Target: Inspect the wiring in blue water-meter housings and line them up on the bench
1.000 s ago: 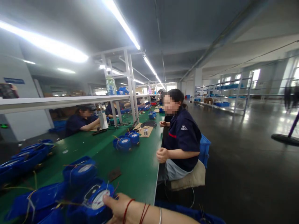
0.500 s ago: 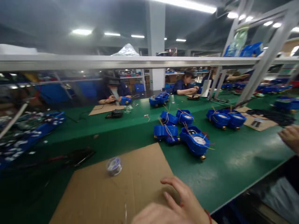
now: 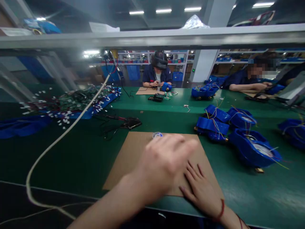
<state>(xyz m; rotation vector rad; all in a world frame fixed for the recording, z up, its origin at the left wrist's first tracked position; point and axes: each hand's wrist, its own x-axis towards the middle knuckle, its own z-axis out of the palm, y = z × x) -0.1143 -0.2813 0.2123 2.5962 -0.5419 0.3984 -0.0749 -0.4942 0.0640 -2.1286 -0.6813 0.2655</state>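
Observation:
My right hand (image 3: 202,190), with a red string at the wrist, lies flat and spread on a brown cardboard sheet (image 3: 128,162) on the green bench. My left hand (image 3: 166,159) hovers above the sheet, blurred by motion, fingers loosely bent, with nothing visible in it. Just beyond its knuckles a small spool of solder wire (image 3: 157,135) stands on the cardboard. To the right of the sheet lie several blue meter housings with coloured wires, the nearest (image 3: 254,149) showing a white dial, another (image 3: 212,125) behind it.
A black tool with cables (image 3: 131,122) lies behind the cardboard. A white cable (image 3: 59,136) hangs across the left. A blue tray of circuit boards (image 3: 78,101) sits far left. Two seated people (image 3: 157,73) (image 3: 252,79) work across the bench under a grey shelf (image 3: 152,38).
The view has swung left from the seated co-worker to the bench in front. My right hand left the blue meter and now rests on the cardboard; my left hand has come into view.

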